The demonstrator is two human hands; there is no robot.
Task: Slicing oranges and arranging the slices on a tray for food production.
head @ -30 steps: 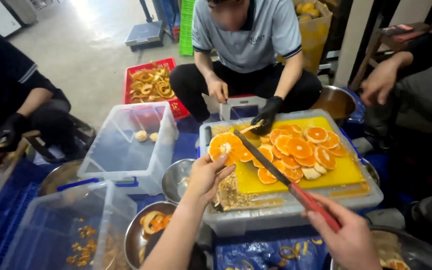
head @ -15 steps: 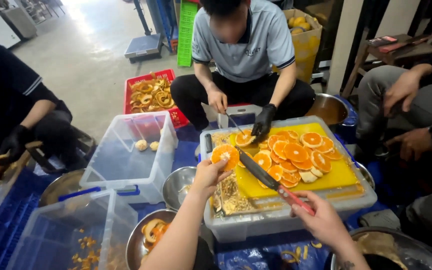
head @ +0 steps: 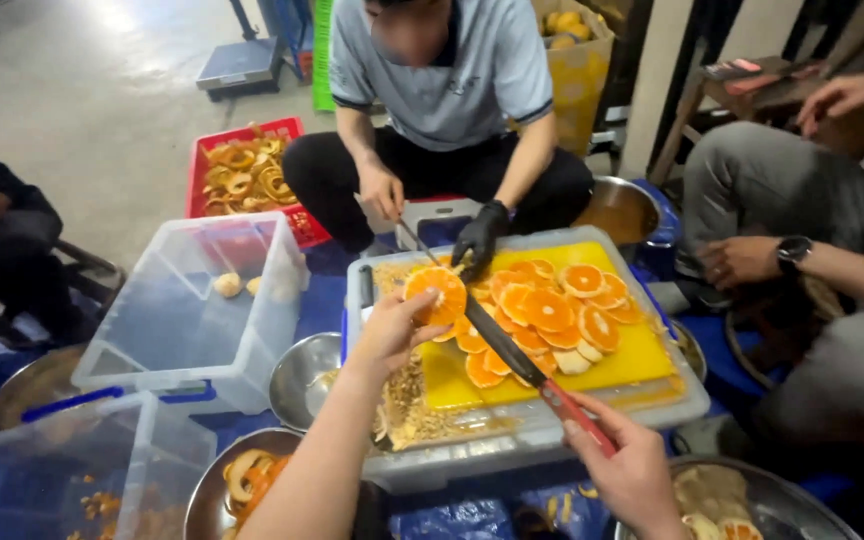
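Note:
My left hand (head: pixel 390 328) holds a round orange half (head: pixel 434 294) upright above the left end of a yellow cutting board (head: pixel 642 352). My right hand (head: pixel 630 470) grips the red handle of a long knife (head: pixel 512 350), whose dark blade slants up toward the orange half. Several orange slices (head: pixel 552 310) lie fanned across the board. The board rests on an upturned clear plastic bin (head: pixel 512 452) with peel scraps (head: pixel 407 400) at its left side.
A person in a grey shirt sits opposite, a black-gloved hand (head: pixel 480 236) on the bin. Another person's hand with a watch (head: pixel 747 260) is at right. Clear bins (head: pixel 192 310), steel bowls (head: pixel 302 378) and a red crate of peels (head: pixel 244 178) stand to the left.
My left hand has lifted the orange half slightly up and right. The knife blade has slid closer beneath it. The view has shifted forward over the board.

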